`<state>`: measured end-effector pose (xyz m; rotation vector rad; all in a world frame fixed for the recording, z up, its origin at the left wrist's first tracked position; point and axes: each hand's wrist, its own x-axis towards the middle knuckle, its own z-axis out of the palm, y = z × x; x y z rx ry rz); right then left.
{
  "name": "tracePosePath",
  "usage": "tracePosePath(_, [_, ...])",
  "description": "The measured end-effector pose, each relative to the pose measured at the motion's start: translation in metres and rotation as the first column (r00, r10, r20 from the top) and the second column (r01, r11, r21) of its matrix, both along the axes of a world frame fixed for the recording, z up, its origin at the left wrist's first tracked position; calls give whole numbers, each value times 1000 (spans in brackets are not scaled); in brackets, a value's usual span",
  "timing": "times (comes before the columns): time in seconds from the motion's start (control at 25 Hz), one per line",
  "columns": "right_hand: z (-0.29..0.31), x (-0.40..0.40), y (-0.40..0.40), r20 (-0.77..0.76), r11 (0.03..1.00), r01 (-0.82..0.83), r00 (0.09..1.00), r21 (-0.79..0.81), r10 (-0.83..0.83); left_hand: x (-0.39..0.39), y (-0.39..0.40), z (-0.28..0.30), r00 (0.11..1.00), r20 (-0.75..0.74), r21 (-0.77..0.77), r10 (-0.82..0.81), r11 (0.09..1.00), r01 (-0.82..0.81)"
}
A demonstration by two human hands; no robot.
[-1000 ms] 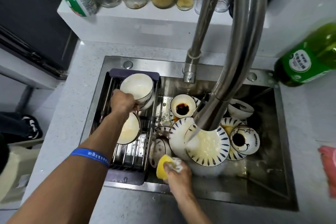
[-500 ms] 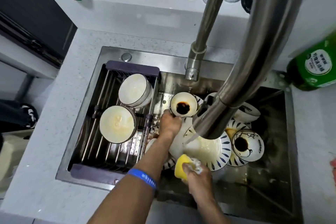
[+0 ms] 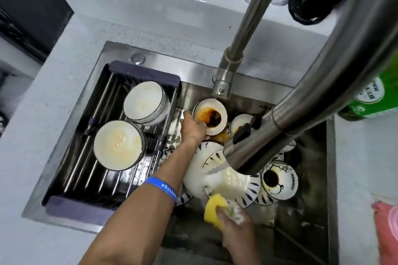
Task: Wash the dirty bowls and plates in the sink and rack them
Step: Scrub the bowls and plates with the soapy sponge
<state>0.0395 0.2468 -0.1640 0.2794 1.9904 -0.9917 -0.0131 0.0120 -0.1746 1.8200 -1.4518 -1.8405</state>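
Over the steel sink in pale counter, left hand grips sauce-stained bowl, right hand sponge.

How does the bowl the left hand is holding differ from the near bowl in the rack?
The held bowl carries dark and orange sauce; the rack bowl has only a faint yellowish film. The held bowl is tilted, gripped by the left hand over the sink; the rack bowl sits free. Both are white inside.

Bright, even overhead light with soft shadows inside the sink. Glare streaks the faucet. Wide-angle bending and blur beyond the sink.
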Motion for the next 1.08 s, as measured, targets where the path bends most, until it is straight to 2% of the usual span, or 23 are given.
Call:
tracePosePath(0.08, [12, 2, 2, 7, 999, 32, 999, -6, -32, 13, 9, 22, 999, -40, 6, 33, 999, -32])
tracePosePath(0.16, [26, 2, 1, 58, 994, 102, 993, -36, -100, 39, 29, 40, 996, -84, 124, 39, 992, -29])
tracePosePath(0.24, [35, 4, 1, 66, 991, 120, 991, -59, -116, 64, 51, 41, 997, -62, 244, 53, 969, -36])
tracePosePath(0.32, [43, 6, 4, 49, 990, 130, 991, -59, -127, 81, 68, 44, 1000, 15, 203, -2, 979, -1])
tracePosePath(0.44, [46, 8, 6, 18, 990, 126, 992, -67, -125, 98, 85, 48, 951, 220, -18, -219, 973, 229])
tracePosePath(0.52, [44, 13, 7, -17, 987, 132, 991, -95, -134, 105, 88, 60, 875, 351, -164, -332, 899, 406])
tracePosePath(0.6, [43, 18, 4, -70, 985, 137, 987, -104, -145, 110, 88, 70, 738, 529, -266, -420, 743, 614])
tracePosePath(0.68, [42, 22, 3, -117, 986, 147, 981, -76, -155, 113, 83, 80, 562, 690, -284, -456, 544, 790])
tracePosePath(0.76, [46, 29, 3, -191, 990, 122, 973, -69, -133, 118, 78, 86, 491, 729, -268, -478, 461, 846])
tracePosePath(0.8, [52, 35, 2, -291, 997, 39, 955, -73, -58, 121, 77, 89, 494, 720, -260, -487, 471, 843])
tracePosePath(0.84, [58, 42, 0, -434, 993, -96, 899, -69, 57, 124, 79, 92, 506, 707, -259, -494, 485, 835])
tracePosePath(0.88, [63, 50, -5, -580, 966, -255, 793, -40, 185, 127, 81, 92, 554, 678, -285, -483, 521, 804])
tracePosePath(0.92, [65, 55, -12, -691, 926, -375, 679, -37, 247, 131, 85, 90, 620, 623, -320, -476, 568, 758])
tracePosePath(0.96, [67, 54, -22, -744, 893, -448, 610, -40, 272, 135, 87, 89, 700, 547, -350, -460, 634, 690])
tracePosePath(1.0, [68, 48, -32, -759, 867, -494, 588, -63, 280, 139, 86, 88, 789, 452, -365, -417, 720, 590])
tracePosePath(1.08, [68, 37, -43, -760, 809, -587, 546, -46, 353, 142, 80, 94, 918, 236, -260, -319, 889, 376])
